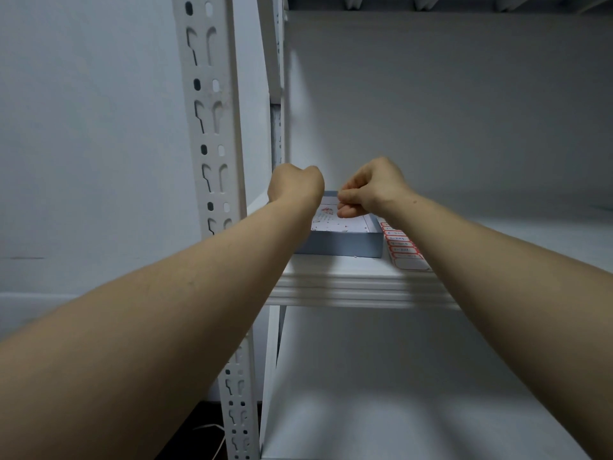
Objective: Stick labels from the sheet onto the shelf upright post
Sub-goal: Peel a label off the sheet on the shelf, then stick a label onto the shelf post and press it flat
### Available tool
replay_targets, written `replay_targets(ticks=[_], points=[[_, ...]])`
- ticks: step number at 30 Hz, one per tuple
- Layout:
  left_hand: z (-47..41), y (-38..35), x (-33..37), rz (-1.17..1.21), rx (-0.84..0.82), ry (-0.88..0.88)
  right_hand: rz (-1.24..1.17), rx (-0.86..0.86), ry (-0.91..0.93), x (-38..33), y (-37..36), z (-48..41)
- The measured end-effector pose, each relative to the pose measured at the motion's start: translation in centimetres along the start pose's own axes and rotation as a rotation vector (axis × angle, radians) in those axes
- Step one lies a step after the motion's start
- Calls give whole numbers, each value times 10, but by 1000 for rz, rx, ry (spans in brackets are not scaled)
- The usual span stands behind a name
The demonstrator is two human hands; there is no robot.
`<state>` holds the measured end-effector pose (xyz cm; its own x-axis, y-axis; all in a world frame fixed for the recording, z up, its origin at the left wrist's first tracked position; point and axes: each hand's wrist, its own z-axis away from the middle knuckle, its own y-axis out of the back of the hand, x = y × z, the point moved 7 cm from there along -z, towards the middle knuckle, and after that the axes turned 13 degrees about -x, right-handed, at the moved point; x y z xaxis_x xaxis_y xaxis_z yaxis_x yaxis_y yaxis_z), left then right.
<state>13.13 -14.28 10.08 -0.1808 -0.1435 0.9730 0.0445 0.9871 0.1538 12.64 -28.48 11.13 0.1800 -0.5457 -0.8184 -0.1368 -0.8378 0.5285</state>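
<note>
Label sheet point(403, 249) lies on the white shelf point(358, 287), just right of a grey-blue box point(341, 244). Labels are red-bordered with blue handwriting, too blurred to read. The slotted white post point(212, 127) stands at left against a pale wall. Over the box, the left hand point(295, 185) is curled with its fingers hidden, so its hold cannot be told. The right hand point(371, 189) has its fingertips pinched together; contents unclear.

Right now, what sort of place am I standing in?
Likely a storeroom or stockroom: a white slotted upright post, bare metal shelf boards, and a sheet of red-bordered labels beside a shallow grey box on the shelf.
</note>
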Motion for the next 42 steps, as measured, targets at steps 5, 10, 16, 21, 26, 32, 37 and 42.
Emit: replay_targets(ticks=[5, 10, 16, 21, 26, 32, 37, 42], points=[[0, 1, 0, -6, -3, 5, -87, -67, 0, -4, -8, 3], [6, 3, 3, -26, -7, 3, 47, -37, 1, -6, -5, 5], [21, 6, 9, -101, -8, -96, 151, 73, 53, -4, -2, 11], [54, 24, 15, -98, 80, -422, 43, 92, 151, -23, -19, 30], [90, 73, 0, -86, 344, -589, -14, 113, 301, -40, -52, 54], [78, 131, -66, 204, 394, -150, 201, 174, 518, -58, -90, 82], [67, 115, -103, 422, 14, 33, 550, 176, 746, -72, -121, 91], [58, 108, -104, 470, -148, -42, 812, 286, 897, -86, -140, 94]])
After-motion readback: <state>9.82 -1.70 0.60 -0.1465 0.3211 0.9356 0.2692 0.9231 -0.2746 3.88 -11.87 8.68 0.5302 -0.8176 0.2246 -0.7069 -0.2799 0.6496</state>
